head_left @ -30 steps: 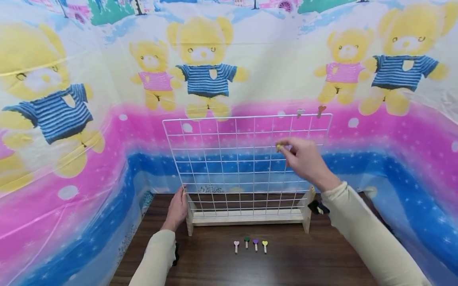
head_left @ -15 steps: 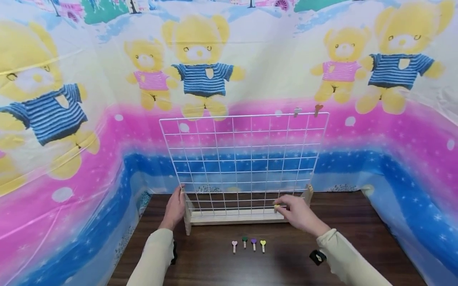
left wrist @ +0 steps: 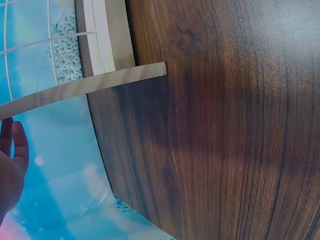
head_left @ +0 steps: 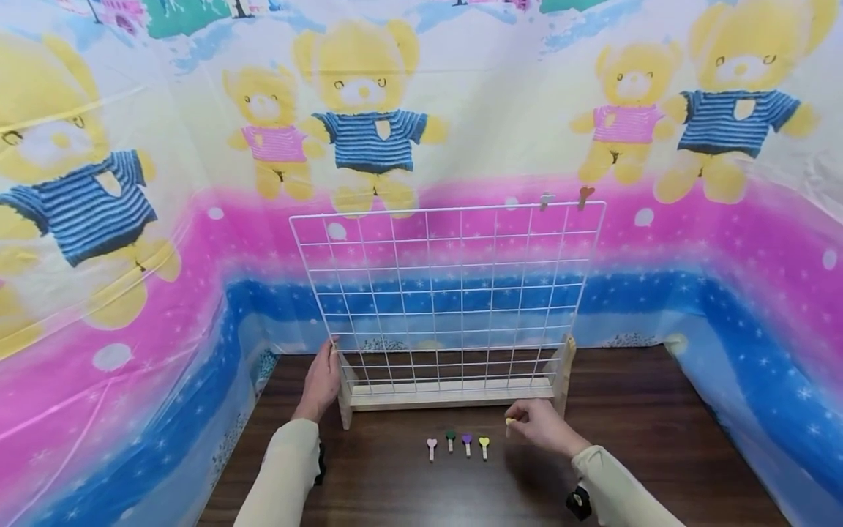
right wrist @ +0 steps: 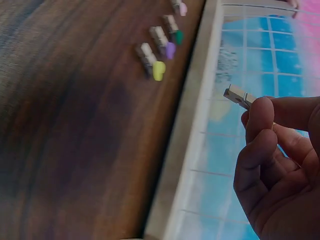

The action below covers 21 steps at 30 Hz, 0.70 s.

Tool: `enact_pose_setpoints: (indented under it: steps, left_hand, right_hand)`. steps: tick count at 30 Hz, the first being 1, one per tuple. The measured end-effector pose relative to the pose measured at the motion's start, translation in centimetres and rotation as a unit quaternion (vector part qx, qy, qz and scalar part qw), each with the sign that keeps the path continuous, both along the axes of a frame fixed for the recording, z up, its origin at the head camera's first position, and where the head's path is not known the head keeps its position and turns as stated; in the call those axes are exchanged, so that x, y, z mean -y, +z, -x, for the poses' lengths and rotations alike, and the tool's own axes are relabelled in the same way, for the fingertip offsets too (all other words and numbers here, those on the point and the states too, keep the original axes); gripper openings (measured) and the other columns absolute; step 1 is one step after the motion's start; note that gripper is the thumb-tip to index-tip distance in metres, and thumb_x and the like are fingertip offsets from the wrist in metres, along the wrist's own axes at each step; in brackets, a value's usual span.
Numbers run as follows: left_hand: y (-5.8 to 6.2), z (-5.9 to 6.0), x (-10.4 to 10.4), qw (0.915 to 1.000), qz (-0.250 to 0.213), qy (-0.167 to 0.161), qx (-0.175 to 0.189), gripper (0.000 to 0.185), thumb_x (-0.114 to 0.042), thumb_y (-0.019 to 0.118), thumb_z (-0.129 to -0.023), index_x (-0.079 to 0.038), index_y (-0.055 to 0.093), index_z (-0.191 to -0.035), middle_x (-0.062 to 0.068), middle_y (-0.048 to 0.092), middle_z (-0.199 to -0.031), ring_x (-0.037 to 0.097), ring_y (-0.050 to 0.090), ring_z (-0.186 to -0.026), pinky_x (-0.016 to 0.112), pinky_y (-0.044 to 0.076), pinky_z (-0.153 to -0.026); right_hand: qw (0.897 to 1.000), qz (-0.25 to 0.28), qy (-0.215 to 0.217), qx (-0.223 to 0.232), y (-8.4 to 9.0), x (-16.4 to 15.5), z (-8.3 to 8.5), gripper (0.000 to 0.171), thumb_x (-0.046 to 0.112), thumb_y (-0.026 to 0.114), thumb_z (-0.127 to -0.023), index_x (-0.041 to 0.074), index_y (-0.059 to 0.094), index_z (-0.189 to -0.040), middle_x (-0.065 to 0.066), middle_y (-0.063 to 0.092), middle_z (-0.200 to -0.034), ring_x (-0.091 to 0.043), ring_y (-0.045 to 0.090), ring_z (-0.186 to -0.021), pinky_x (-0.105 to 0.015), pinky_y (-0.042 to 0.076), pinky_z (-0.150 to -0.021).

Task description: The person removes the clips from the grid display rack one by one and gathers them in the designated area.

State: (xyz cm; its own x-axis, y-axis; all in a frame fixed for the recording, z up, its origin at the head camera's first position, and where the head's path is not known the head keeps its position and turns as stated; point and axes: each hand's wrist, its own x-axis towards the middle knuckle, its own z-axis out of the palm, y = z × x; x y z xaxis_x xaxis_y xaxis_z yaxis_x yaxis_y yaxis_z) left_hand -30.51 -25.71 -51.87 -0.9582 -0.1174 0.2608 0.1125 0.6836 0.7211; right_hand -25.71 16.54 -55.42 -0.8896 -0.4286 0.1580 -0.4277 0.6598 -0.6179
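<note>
Low over the tabletop, my right hand [head_left: 541, 426] pinches a small wooden clothespin [right wrist: 238, 96] between thumb and fingers. A pale yellow bit of the clothespin shows at the fingertips in the head view; the fingers hide part of it. My left hand [head_left: 321, 382] rests against the left wooden leg [left wrist: 85, 86] of the rack, its fingers fairly straight and the fingertips at the leg's outer side. Left of the right hand, a row of heart clothespins lies on the table: pink [head_left: 431, 445], green [head_left: 451, 438], purple [head_left: 467, 440] and yellow [head_left: 484, 443].
A white wire grid rack [head_left: 428, 290] stands upright in a wooden base [head_left: 454, 395]. Clipped on its top right edge are a whitish heart clothespin [head_left: 546, 199] and a brown-red one [head_left: 585, 195]. A bear-print cloth [head_left: 500, 132] hangs around the dark wooden table [head_left: 626, 417].
My right hand has come down from in front of the grid to just above the table, right of the row, still pinching the clothespin. The left hand stays at the rack's leg.
</note>
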Motion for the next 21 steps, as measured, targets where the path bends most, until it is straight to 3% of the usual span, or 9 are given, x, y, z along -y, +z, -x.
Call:
enact_pose_setpoints:
  steps: [5, 10, 18, 21]
  left_hand:
    - [0.0, 0.1, 0.0, 0.9999, -0.008, 0.004, -0.003, 0.041, -0.029, 0.022, -0.098, -0.014, 0.031, -0.134, 0.015, 0.041, -0.125, 0.028, 0.038, -0.114, 0.046, 0.031, -0.089]
    - [0.0, 0.1, -0.1, 0.9999, -0.009, 0.009, -0.001, 0.041, -0.030, 0.021, -0.098, -0.015, 0.030, -0.135, 0.014, 0.046, -0.100, 0.028, 0.041, -0.097, 0.042, 0.032, -0.079]
    - [0.0, 0.1, -0.2, 0.9998, -0.016, 0.008, -0.003, 0.040, -0.028, 0.022, -0.098, -0.015, 0.030, -0.135, 0.014, 0.045, -0.094, 0.028, 0.044, -0.087, 0.042, 0.034, -0.076]
    - [0.1, 0.1, -0.3, 0.9998, -0.015, 0.004, -0.010, 0.040, -0.027, 0.022, -0.098, -0.012, 0.031, -0.134, 0.017, 0.046, -0.110, 0.030, 0.045, -0.100, 0.045, 0.034, -0.082]
  right_hand:
    - [0.998, 0.022, 0.013, 0.059, -1.5, 0.3, 0.0, 0.006, 0.008, 0.062, -0.080, 0.010, 0.063, -0.085, 0.004, 0.058, -0.072, -0.007, 0.053, -0.054, -0.023, 0.044, -0.046]
    - [0.998, 0.011, 0.027, 0.058, -2.8, 0.4, 0.0, 0.004, 0.005, 0.063, -0.078, 0.006, 0.064, -0.082, 0.004, 0.058, -0.068, -0.006, 0.051, -0.049, -0.023, 0.043, -0.045]
    - [0.995, 0.038, 0.043, 0.082, -4.3, 0.2, 0.2, 0.004, 0.004, 0.063, -0.076, 0.002, 0.064, -0.079, 0.007, 0.055, -0.062, -0.006, 0.051, -0.044, -0.024, 0.042, -0.042]
    - [0.995, 0.039, 0.042, 0.085, -4.6, 0.3, 0.2, 0.003, 0.005, 0.063, -0.076, 0.002, 0.063, -0.078, 0.007, 0.054, -0.061, -0.006, 0.051, -0.043, -0.025, 0.041, -0.042]
